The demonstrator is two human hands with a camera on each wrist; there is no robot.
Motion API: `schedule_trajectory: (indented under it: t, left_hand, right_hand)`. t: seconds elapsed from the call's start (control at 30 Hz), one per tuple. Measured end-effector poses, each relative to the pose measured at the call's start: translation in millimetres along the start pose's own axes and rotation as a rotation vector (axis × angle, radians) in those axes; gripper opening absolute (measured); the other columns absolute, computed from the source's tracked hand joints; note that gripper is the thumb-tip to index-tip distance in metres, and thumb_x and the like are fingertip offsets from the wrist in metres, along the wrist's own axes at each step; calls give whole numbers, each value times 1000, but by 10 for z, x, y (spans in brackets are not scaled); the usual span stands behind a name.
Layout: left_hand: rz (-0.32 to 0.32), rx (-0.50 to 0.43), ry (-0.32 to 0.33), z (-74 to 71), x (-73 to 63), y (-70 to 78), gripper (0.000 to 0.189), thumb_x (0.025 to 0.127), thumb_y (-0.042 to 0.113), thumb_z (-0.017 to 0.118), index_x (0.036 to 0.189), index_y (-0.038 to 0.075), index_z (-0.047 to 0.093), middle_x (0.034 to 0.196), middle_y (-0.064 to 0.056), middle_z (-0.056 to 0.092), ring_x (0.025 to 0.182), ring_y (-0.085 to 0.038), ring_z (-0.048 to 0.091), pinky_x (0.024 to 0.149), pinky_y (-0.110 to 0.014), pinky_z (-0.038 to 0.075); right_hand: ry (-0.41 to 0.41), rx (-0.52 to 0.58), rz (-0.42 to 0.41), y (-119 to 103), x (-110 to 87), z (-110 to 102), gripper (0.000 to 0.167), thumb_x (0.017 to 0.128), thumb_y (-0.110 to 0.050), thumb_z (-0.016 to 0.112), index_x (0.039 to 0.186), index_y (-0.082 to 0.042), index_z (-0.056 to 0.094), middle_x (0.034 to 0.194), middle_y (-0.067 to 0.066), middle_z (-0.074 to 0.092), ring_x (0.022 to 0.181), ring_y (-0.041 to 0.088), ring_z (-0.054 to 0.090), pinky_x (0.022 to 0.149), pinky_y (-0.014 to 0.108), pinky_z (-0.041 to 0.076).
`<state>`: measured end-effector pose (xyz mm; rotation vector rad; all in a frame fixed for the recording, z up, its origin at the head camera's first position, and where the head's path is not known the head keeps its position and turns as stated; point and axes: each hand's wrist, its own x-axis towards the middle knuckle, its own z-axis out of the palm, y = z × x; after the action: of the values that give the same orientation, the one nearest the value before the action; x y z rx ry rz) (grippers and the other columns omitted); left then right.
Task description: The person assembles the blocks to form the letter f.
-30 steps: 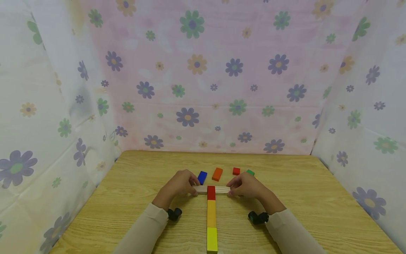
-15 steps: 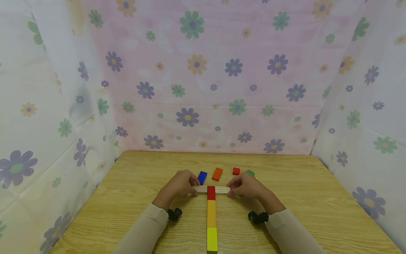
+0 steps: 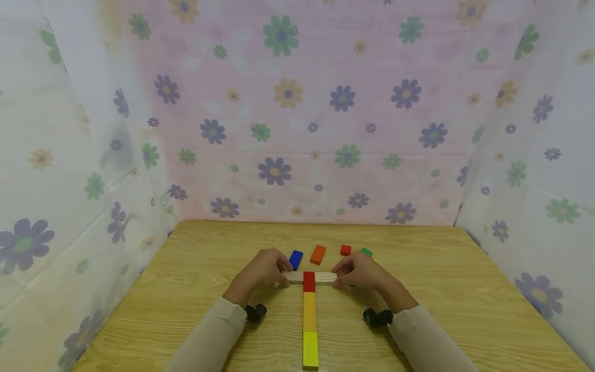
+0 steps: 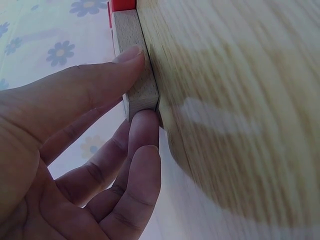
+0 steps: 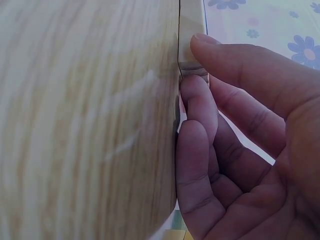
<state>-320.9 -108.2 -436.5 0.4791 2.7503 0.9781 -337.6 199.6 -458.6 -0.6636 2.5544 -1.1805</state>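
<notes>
Pale wood [image 3: 294,278] flat on table [image 3: 186,299], extending either side of red block [image 3: 309,282]; fine grain, square-cut ends; one piece or two, cannot tell. Left hand [image 3: 265,269] and right hand [image 3: 364,272] pinch opposite ends, thumb and fingertips slightly parted around wood. Amber block [image 3: 309,312], then yellow block [image 3: 310,350], run from red toward near edge. Blue block [image 3: 296,260], orange block [image 3: 318,254] lie toward far edge. Wrist views show thumbs on long side, fingertips at end faces; head view hides end contact.

Flowered cloth walls [image 3: 321,108] – pink behind, white beside (faintly creased), wood-grain tabletop [image 3: 446,284]
</notes>
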Motion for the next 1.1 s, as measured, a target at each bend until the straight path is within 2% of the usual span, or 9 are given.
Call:
schedule_trajectory:
  t: [1.1]
  left_hand:
    - [-7, 11, 8, 19, 6, 14, 25, 76, 8, 92, 99, 13, 81, 99, -5, 73, 90, -19, 64, 87, -44, 58]
  right_hand:
    - [0, -18, -1, -26, -20, -6, 25, 88, -18, 84, 110, -6, 79, 82, 1, 74, 72, 17, 63, 63, 31, 54]
